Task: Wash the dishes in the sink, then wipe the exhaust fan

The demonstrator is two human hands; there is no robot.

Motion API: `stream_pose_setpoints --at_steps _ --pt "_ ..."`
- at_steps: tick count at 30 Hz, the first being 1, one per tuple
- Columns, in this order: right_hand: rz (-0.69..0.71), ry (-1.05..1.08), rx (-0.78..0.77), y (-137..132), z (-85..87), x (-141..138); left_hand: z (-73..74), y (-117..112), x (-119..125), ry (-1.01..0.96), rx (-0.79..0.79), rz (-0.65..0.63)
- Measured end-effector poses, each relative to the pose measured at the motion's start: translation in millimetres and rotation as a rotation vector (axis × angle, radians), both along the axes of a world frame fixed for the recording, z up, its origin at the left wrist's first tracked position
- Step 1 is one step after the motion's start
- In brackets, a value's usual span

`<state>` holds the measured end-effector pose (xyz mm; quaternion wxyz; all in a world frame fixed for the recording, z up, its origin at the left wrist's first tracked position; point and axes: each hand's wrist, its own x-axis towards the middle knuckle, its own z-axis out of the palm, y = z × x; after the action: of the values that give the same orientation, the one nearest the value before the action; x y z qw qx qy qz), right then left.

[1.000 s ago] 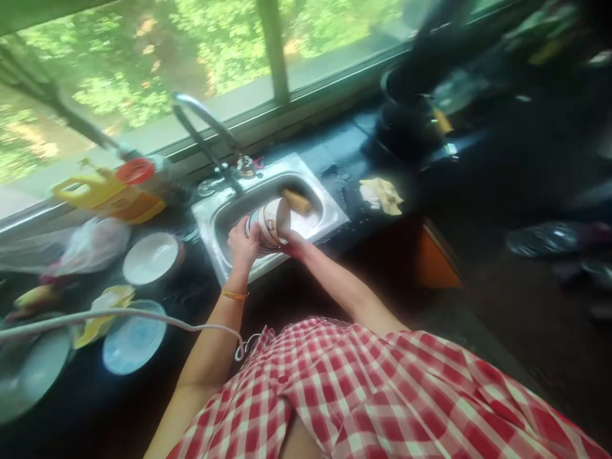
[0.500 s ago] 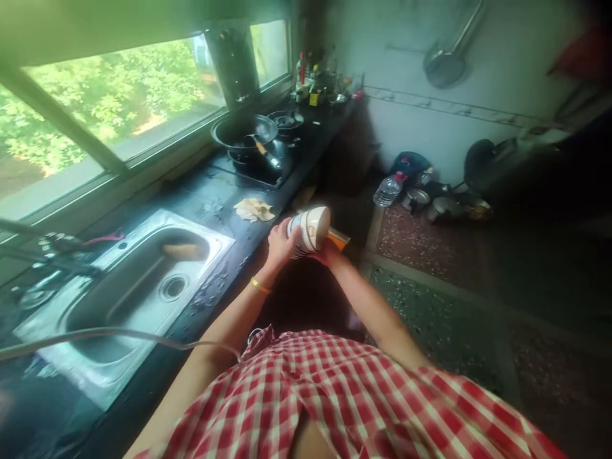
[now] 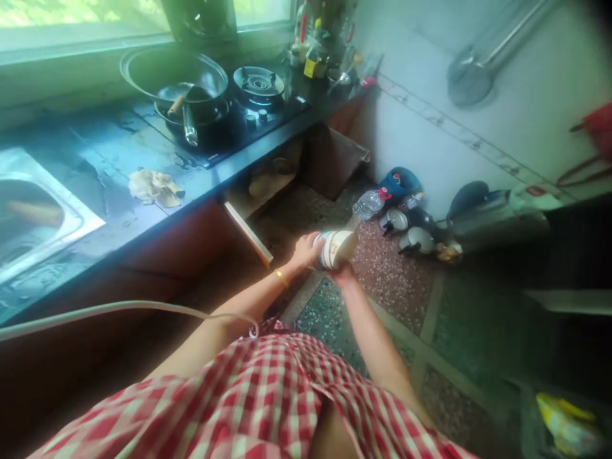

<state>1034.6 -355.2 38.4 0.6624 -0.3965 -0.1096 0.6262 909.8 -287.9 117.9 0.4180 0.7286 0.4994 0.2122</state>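
A white bowl-shaped cup with dark stripes (image 3: 336, 248) lies on its side between both my hands, over the speckled floor. My left hand (image 3: 305, 250) grips its base end from the left. My right hand (image 3: 342, 274) supports it from below. A thin gold bangle sits on my left wrist. The cup's mouth points to the right, towards the wall.
A dark counter (image 3: 115, 159) runs along the left with a steel sink (image 3: 71, 220), a crumpled rag (image 3: 153, 186), a wok (image 3: 174, 76) and a gas hob (image 3: 258, 83). An open cabinet door (image 3: 248, 233) juts out below. Bottles and kettles (image 3: 401, 220) stand on the floor by the wall. A white cable (image 3: 119, 310) crosses in front.
I have turned right, away from the sink. Both hands carried the cup from over the basin, past the counter edge, out over the floor.
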Motion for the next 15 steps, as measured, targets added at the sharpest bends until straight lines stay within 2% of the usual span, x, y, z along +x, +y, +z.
stream_pose_setpoints --at_steps 5,8,11,15 --pt "-0.013 0.02 -0.217 18.2 9.0 -17.2 0.2 24.7 -19.4 -0.079 -0.124 0.097" --pt "0.036 -0.01 -0.254 30.2 12.8 -19.9 -6.6 37.0 -25.6 -0.156 -0.225 0.216" --pt "0.08 -0.044 -0.214 44.7 10.0 -19.2 -22.0 47.2 -29.5 -0.228 -0.299 0.32" --pt "0.073 -0.126 -0.262 67.0 -6.7 -31.3 -50.1 60.4 -47.0 -0.338 -0.364 0.46"
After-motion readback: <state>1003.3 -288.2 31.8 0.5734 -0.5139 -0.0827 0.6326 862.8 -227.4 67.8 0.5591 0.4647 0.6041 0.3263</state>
